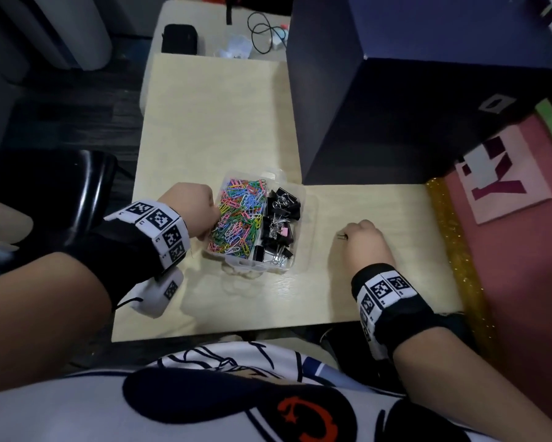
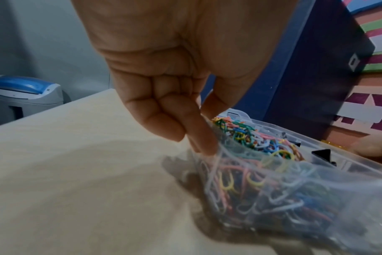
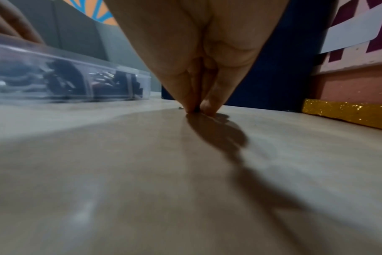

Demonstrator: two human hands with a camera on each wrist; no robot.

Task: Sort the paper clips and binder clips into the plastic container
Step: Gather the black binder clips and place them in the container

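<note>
Paper clips [image 1: 238, 215] in many colours fill the left half of my clear container [image 1: 306, 199] on the pale table [image 1: 211, 116]; black binder clips [image 1: 278, 224] fill the right. Left hand [image 2: 164, 77] pinches the container's rim. Right hand [image 3: 195, 106] pinches a small dark clip [image 1: 341, 236] against the table.

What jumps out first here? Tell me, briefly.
The clear container mid-table: bright paper clips fill its left compartment, black binder clips its right. The left hand grips its left edge. Right of it, the right hand pinches a small dark clip on the table.
</note>
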